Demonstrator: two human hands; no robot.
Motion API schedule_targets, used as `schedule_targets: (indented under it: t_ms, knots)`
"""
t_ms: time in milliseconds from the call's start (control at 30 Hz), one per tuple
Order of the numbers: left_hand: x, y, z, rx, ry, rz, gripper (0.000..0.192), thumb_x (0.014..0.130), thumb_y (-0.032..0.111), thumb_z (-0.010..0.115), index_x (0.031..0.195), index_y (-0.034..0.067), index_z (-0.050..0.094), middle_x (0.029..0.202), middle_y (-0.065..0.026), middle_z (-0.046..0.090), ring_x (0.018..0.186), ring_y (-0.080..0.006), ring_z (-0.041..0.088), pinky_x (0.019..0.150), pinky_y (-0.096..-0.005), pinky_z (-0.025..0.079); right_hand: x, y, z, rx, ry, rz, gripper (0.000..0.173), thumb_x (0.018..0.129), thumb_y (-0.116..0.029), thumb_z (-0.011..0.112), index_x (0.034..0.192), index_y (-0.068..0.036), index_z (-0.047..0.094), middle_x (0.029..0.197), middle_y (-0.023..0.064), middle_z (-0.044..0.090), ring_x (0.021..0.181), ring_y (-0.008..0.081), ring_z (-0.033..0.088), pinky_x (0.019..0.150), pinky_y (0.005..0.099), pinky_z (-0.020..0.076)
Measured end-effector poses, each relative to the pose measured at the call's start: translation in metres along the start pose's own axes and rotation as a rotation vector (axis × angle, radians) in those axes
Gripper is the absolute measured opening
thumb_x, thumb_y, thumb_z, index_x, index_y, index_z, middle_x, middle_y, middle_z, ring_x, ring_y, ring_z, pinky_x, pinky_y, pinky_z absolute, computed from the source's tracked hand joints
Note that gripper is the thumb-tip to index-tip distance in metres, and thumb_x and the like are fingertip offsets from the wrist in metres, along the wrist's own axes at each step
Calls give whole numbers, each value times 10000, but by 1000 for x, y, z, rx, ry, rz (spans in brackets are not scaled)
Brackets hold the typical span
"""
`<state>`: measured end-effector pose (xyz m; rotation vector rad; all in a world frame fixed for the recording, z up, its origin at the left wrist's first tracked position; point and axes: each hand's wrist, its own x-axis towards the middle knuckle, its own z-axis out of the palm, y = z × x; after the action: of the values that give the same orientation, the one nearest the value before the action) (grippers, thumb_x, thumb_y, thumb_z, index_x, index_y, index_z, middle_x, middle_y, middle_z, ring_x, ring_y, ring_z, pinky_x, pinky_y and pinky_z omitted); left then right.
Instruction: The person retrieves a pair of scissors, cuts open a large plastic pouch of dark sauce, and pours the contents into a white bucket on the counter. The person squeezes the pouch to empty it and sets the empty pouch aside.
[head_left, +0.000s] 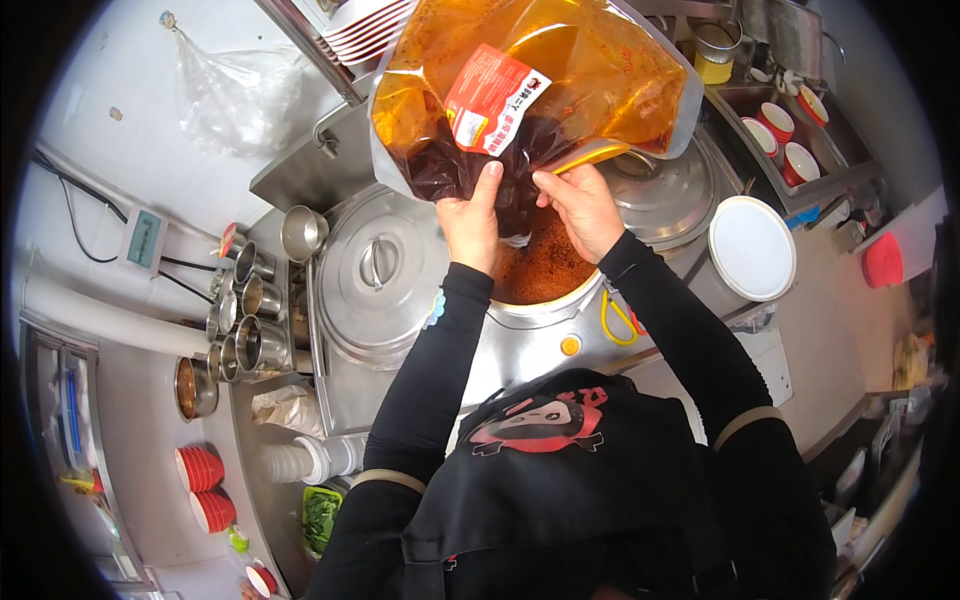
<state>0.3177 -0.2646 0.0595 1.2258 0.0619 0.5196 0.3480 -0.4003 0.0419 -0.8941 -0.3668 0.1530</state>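
Note:
A large clear plastic bag (600, 75) is held tilted over an open round pot (541, 306). Orange oil fills most of it, with dark sauce at its lower end and a red-and-white label with writing. My left hand (472, 225) grips the bag's lower end, thumb on top. Close beside it, my right hand (589, 206) pinches the film near an orange-yellow strip (589, 157). Reddish-brown, grainy contents (555, 262) show in the pot below. The bag's lowest tip lies between my hands, and whether anything flows from it is hard to tell.
Lidded steel pots (375, 300) flank the open one. Yellow-handled scissors (616, 322) and a yellow cap (571, 346) rest on the steel counter. At right are a white round lid (751, 247) and a sink (847, 161) with bowls. Steel cups (259, 341) stand left.

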Motion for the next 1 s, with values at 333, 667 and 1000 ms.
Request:
schedule_targets:
  t_ms: [333,667,1000]
  knots:
    - [-6,9,-15,-326,43,-159,476,762,-64,699,1198,46,541,1163,-47,581,1067,-167,545,941,-328,433,13,-22,-25,-134,82,67,132,877,-134,641,928,-66,541,812,9,567,674,77,528,602,230,461]
    - [3,15,-56,-527,-222,-152,463,873,163,659,1300,107,490,1331,-35,515,1242,-243,456,1061,-473,332,14,-43,-37,-166,5,158,176,893,-115,624,996,-46,499,872,26,556,712,83,513,630,227,460]
    - [14,26,-86,-787,-289,-146,377,869,177,656,1222,94,552,1187,-58,604,1127,-232,531,1063,-432,320,11,-50,-23,-132,61,210,212,928,-291,603,962,-97,523,822,-18,543,677,52,518,578,188,434]
